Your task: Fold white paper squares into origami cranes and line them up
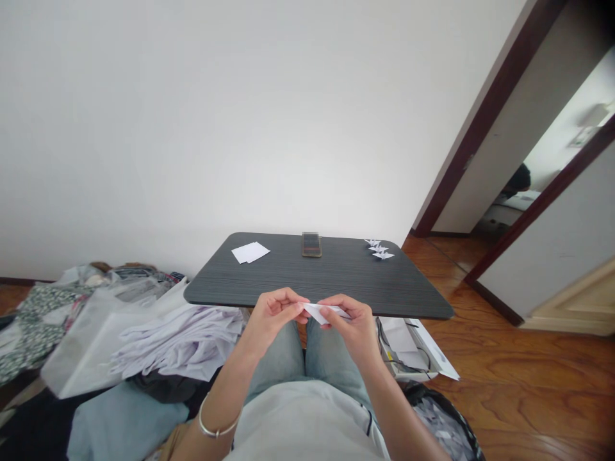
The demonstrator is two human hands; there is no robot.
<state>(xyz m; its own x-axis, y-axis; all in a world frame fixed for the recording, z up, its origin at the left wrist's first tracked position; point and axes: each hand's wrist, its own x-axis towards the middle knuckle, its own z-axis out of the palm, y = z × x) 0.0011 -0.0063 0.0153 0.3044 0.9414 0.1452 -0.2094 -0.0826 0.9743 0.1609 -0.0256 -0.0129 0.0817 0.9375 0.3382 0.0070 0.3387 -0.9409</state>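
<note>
Both my hands hold a small folded piece of white paper (321, 312) just in front of the near edge of the dark table (336, 282). My left hand (275, 312) pinches its left end with the fingers curled. My right hand (350, 320) pinches its right side, thumb on top. The paper is narrow and pointed, partly hidden by my fingers. A silver bangle sits on my left wrist. My knees in jeans lie below the hands.
On the table lie a white paper stack (250, 252) at the back left, a phone (311, 244) at the back middle and several small folded paper figures (379, 250) at the back right. Clothes and bags (144, 333) pile up on the left. An open doorway (538, 186) is on the right.
</note>
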